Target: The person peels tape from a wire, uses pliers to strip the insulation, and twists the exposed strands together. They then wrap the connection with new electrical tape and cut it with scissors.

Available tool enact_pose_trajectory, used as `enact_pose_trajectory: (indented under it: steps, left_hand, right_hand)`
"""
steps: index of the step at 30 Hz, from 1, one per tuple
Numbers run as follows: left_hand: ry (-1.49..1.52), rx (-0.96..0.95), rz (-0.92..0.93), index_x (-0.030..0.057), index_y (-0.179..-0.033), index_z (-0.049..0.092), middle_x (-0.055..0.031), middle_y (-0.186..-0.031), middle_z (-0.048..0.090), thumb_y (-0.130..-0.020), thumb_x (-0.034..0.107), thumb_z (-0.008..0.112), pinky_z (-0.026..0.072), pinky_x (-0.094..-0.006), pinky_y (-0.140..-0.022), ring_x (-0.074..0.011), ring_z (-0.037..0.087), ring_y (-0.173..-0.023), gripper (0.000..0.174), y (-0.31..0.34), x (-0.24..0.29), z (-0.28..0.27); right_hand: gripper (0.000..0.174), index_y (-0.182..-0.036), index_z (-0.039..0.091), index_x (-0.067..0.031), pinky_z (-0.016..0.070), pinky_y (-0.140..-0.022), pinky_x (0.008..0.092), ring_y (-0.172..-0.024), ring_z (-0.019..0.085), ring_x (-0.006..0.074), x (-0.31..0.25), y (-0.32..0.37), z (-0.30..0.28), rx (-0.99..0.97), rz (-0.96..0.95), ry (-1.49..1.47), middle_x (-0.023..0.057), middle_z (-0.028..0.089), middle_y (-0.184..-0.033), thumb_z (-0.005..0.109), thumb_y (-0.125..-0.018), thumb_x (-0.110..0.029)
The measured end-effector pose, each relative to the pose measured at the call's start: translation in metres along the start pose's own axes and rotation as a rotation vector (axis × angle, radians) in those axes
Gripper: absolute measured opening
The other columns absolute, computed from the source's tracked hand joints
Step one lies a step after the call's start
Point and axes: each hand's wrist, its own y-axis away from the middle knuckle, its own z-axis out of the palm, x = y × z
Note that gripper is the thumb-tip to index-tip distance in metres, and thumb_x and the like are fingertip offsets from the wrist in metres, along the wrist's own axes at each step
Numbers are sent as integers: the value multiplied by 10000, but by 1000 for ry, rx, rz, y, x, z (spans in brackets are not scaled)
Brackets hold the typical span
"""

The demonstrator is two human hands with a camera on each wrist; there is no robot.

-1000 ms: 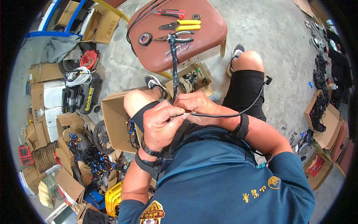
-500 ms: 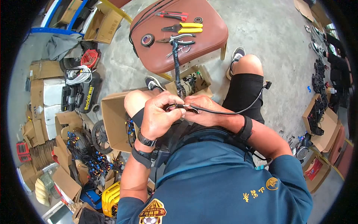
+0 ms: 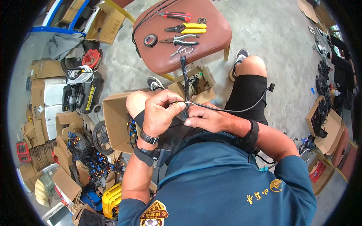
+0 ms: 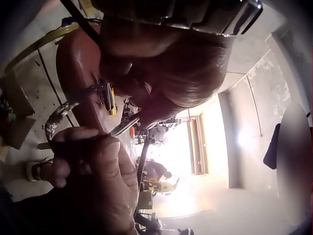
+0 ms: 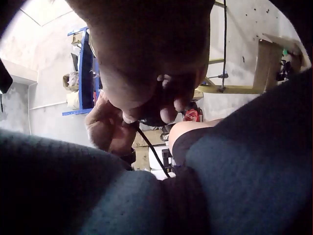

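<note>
In the head view my left hand pinches the bare wire joint of a thin black cable between thumb and forefinger. That cable runs right, over the right forearm, to a small black connector. Beside it my right hand grips the lower part of a shiny black strip, which looks like electrical tape. The strip crosses the joint and stretches forward toward the chair. In the left wrist view the strip curves up from the right hand. The right wrist view shows the cable hanging below the fingers.
On a brown chair seat lie a tape roll, utility knife, yellow-handled wire strippers, pliers and scissors. Open cardboard boxes stand near the legs. Bundled wires fill the left floor.
The strip's far end has drawn back from over the pliers to the chair's front edge. My right hand has moved slightly down and now grips the strip below the joint.
</note>
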Motion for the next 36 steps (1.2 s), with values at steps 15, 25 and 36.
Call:
enact_pose_trajectory:
  steps: [15,25,36]
  left_hand:
    - [43,-80,-179,7,-1025,714,43,-697,575,-837,26,626,360,-196,-529,-43,464,-577,208,-11,1,-12]
    - [90,-137,-53,-13,-982,713,21,-861,599,-792,-93,651,462,-217,-684,-60,541,-783,215,-10,-8,-13]
    - [-1,-126,11,-2,-948,720,20,-825,596,-802,17,768,442,-232,-698,-73,534,-764,155,-7,-17,-14]
  right_hand:
    - [179,-851,624,-8,426,-639,252,-698,507,51,-31,20,-11,-222,159,-461,-24,583,-733,689,-915,-161]
    - [153,-987,703,13,480,-738,264,-804,605,108,-55,27,-25,-131,257,-812,63,693,-928,712,-866,-80]
    - [257,-1069,680,38,494,-937,357,-983,670,219,-71,29,-39,-43,-105,-899,136,713,-1005,720,-847,-86]
